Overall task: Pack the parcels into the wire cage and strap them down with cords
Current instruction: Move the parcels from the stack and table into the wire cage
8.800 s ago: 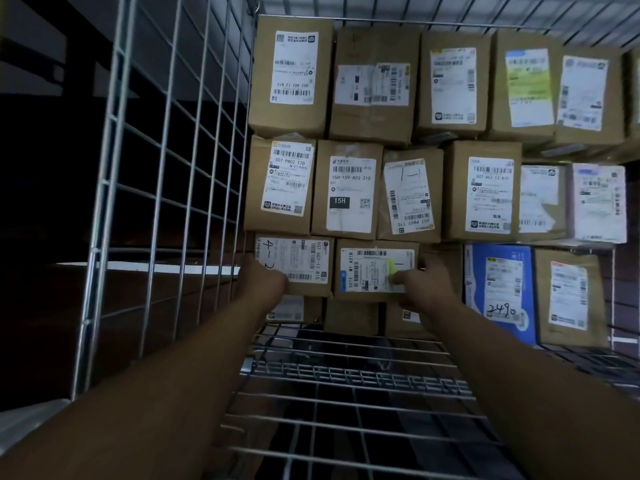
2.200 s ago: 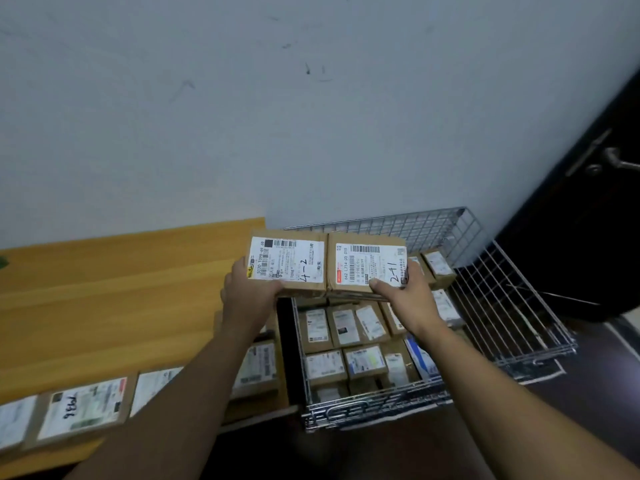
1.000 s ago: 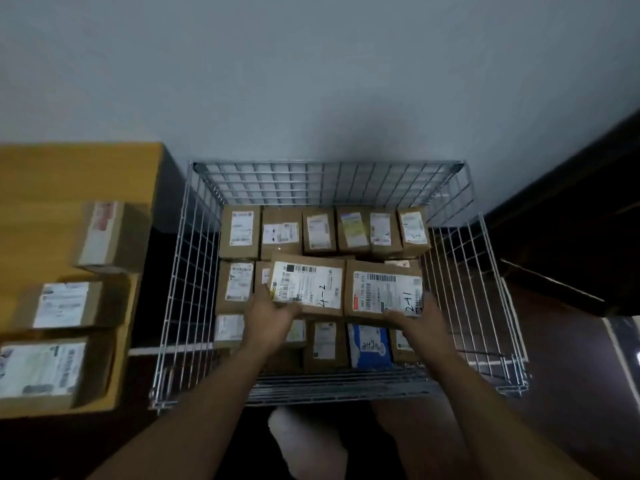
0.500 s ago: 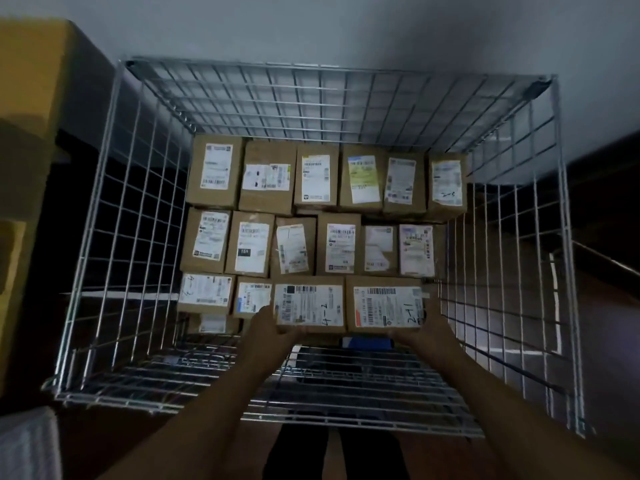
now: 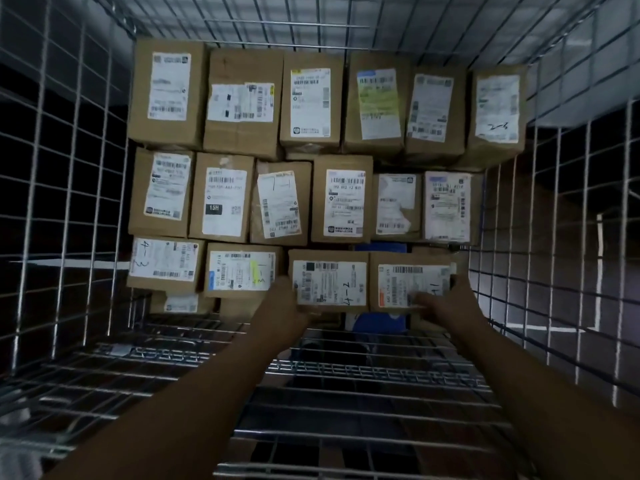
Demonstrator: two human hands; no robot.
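Your left grip [image 5: 284, 306] clasps the lower left corner of the left held parcel [image 5: 329, 282]. The thumb is on its label and the fingers are hidden underneath. Your right grip [image 5: 450, 303] holds the right held parcel [image 5: 410, 282], with the thumb laid across the lower part of the label and the hand wrapped round the right end. The two cartons sit edge to edge between your grips, touching, labels facing you.

At 6 o'clock, just beneath the pair, a blue parcel [image 5: 377, 320] shows. Whether they rest on it cannot be told from here.

At 9 o'clock, just beside your left grip, stands the yellow-marked parcel [image 5: 242, 271]. Beyond it the far-left parcel [image 5: 166, 261] sits near the left mesh wall [image 5: 69, 202].

At 12 o'clock the middle row of parcels [image 5: 341, 202] lies close above the held pair, with the back row [image 5: 311, 102] past it against the rear mesh.

At 3 o'clock the right mesh wall [image 5: 554, 237] of the wire cage is near your right grip, leaving only a narrow gap at the parcel's edge.

Toward 6 o'clock the wire floor [image 5: 346, 375] lies open beneath your forearms.
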